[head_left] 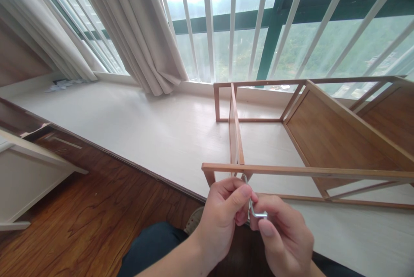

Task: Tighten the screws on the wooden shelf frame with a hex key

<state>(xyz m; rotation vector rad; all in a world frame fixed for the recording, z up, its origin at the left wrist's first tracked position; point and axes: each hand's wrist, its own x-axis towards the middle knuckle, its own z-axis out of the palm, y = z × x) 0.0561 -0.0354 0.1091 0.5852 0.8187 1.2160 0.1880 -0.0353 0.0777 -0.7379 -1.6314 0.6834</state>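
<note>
A silver L-shaped hex key (253, 210) runs between my two hands, its far tip close under the wooden shelf frame's near rail. My left hand (224, 212) is closed, thumb and fingers pinching the key's long arm. My right hand (284, 231) curls around the bent short end, thumb below it. Something thin and metallic shows beside the key between my fingers; I cannot make out what it is. The brown wooden shelf frame (284, 170) lies on its side just beyond my hands, a narrow crosspiece (237, 126) standing near its left end.
The frame lies on a pale window ledge (145, 134). White bars (208, 18) and a beige curtain (136, 26) stand behind it. Scraps of paper (66, 83) lie at the ledge's far left. White furniture (29, 177) stands on the wooden floor (97, 199), lower left.
</note>
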